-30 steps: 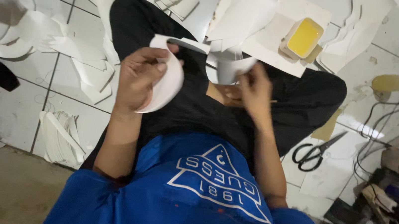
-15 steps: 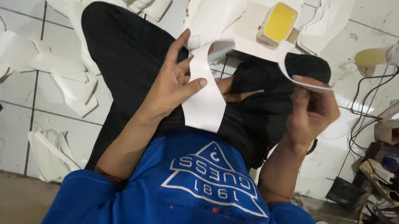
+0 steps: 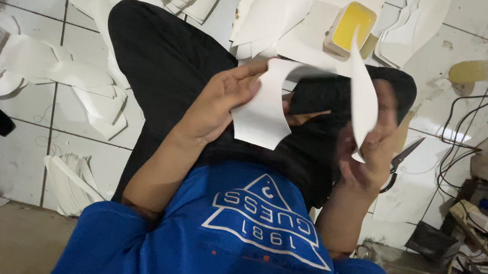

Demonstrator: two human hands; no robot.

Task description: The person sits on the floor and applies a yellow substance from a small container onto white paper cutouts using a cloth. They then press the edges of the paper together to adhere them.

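left hand (image 3: 217, 106) pinches curved white piece (image 3: 265, 112) | right hand (image 3: 372, 142) grips its other end | beyond hands: tub (image 3: 354, 27) of yellow glue

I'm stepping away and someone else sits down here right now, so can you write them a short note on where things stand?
Left hand: grip on one end of a curved white cut piece, held over the lap.
Right hand: grips the other end, which stands up; it is blurred.
Nearby: yellow glue tray on white sheets ahead, scissors on the floor to the right, stacks of white cut pieces to the left.
Done: many pieces lie cut and stacked.
Left: the piece in hand is not yet set down.
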